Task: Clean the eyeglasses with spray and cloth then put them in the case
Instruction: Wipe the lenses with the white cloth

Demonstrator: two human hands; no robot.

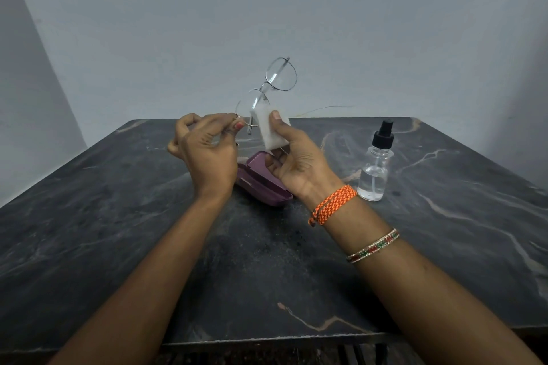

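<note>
Thin metal-framed eyeglasses (281, 74) are held up above the table, tilted with one lens higher than the other. My left hand (207, 148) pinches the frame at the edge of the lower lens. My right hand (296, 157) holds a folded white cloth (271, 130), thumb on top, pressed against the lower lens. Below both hands lies an open purple case (261, 181), partly hidden by them. A clear spray bottle (375, 169) with a black pump top stands upright to the right of my right wrist.
Everything rests on a dark marble table (118, 216) with light veins, backed by a plain grey wall. The table's front edge runs along the bottom of the view.
</note>
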